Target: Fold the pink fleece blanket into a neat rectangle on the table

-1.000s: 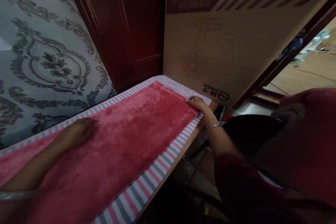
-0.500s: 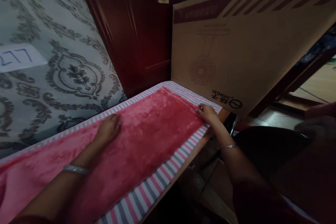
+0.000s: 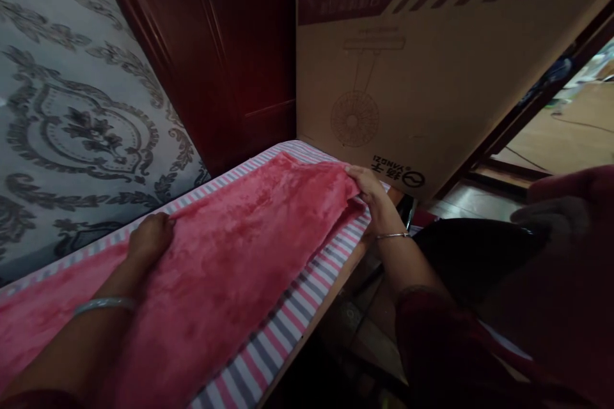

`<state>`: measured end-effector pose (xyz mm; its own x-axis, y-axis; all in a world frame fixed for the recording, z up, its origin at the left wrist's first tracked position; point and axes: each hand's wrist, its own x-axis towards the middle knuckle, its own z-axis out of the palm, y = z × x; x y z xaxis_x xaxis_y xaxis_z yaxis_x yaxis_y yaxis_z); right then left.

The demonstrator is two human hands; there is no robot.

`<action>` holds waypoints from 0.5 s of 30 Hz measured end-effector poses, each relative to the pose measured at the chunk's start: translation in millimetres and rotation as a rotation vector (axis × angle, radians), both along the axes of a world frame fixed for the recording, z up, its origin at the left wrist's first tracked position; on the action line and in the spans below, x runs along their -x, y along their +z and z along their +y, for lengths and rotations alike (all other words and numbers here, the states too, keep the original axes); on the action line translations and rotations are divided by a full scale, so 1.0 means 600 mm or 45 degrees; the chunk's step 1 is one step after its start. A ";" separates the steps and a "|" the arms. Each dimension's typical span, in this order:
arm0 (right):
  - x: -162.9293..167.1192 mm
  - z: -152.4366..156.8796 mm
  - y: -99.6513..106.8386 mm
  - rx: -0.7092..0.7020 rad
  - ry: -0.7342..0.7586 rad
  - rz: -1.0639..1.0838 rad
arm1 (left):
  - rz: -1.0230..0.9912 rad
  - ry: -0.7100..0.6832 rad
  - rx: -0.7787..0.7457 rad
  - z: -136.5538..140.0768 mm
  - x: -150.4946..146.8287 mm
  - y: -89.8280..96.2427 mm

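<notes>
A long piece of pink plush fabric point(image 3: 240, 236) lies along a table over a striped cloth point(image 3: 268, 348) of pink, grey and white. My left hand point(image 3: 151, 236) is closed on the fabric's far edge, near the patterned wall. At the right end, my right hand point(image 3: 367, 188) pinches the fabric's corner between thumb and fingers. That corner is raised a little off the striped cloth, with a fold of pink showing beneath it. A bracelet sits on each wrist.
A large cardboard box point(image 3: 432, 70) with a printed fan drawing leans upright behind the table's right end. Next to it is a dark red wooden panel point(image 3: 240, 45). Patterned wallpaper point(image 3: 86, 121) covers the left side. A black rounded object point(image 3: 480, 252) stands at right.
My left hand has moved left to the fabric's far edge and gripped it. My right hand has lifted the right corner. The view has shifted right.
</notes>
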<state>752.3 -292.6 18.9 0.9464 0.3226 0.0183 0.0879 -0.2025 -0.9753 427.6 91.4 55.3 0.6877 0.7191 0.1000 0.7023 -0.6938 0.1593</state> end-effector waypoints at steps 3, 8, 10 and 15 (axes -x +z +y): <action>0.007 -0.013 -0.023 0.144 -0.071 0.095 | 0.006 -0.132 -0.152 -0.032 0.000 0.009; 0.006 -0.028 -0.051 0.168 -0.143 0.118 | -0.097 -0.746 -0.161 -0.179 0.075 -0.011; 0.003 -0.027 -0.052 0.132 -0.165 0.129 | -0.068 -0.915 -0.179 -0.248 0.126 -0.031; 0.002 -0.017 -0.040 -0.083 -0.127 0.221 | -0.138 -1.041 -0.586 -0.322 0.226 -0.083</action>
<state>751.2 -302.5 -4.8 0.9643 0.2306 -0.1302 -0.1000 -0.1378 -0.9854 292.0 -101.7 5.4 0.9317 -0.1082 0.3467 -0.0325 -0.9756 -0.2173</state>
